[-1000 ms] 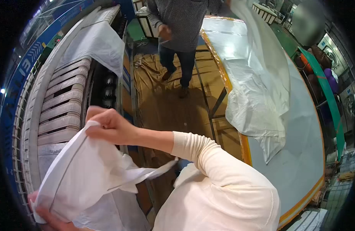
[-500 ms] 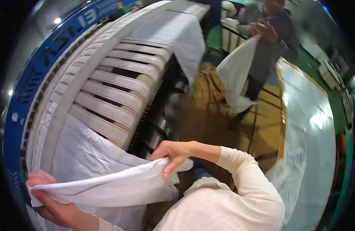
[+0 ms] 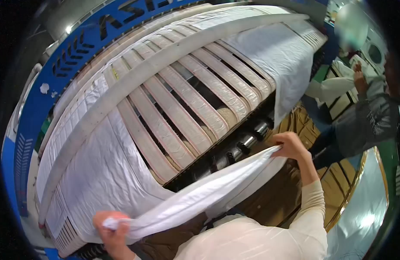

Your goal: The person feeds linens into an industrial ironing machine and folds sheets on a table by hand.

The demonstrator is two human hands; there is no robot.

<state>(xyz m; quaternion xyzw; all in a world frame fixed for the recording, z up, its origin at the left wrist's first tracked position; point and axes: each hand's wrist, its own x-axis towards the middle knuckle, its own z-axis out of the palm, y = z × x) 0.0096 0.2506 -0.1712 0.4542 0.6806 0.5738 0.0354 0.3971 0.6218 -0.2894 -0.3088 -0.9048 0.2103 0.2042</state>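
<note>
A white cloth point(image 3: 195, 200) is stretched between my two hands in front of the belt machine point(image 3: 187, 99). My left hand point(image 3: 112, 232) is closed round one bunched end at the lower left. At the other end, my right hand point(image 3: 291, 146) pinches a corner near the machine's front edge. The lower part of the cloth hangs down towards my body. Behind it, a second white cloth point(image 3: 109, 160) lies on the belts at the left, with its front part overlapped in view by the held one.
Another white cloth point(image 3: 282, 56) lies across the belts at the right and drapes over the edge. A long pale bar point(image 3: 139, 78) spans the belts. At the right, a person in grey point(image 3: 369, 117) holds white cloth. A shiny panel point(image 3: 360, 212) stands at the lower right.
My view has swung right along the machine. My right hand has moved out and up, and the held cloth is now pulled longer and tauter between my hands.
</note>
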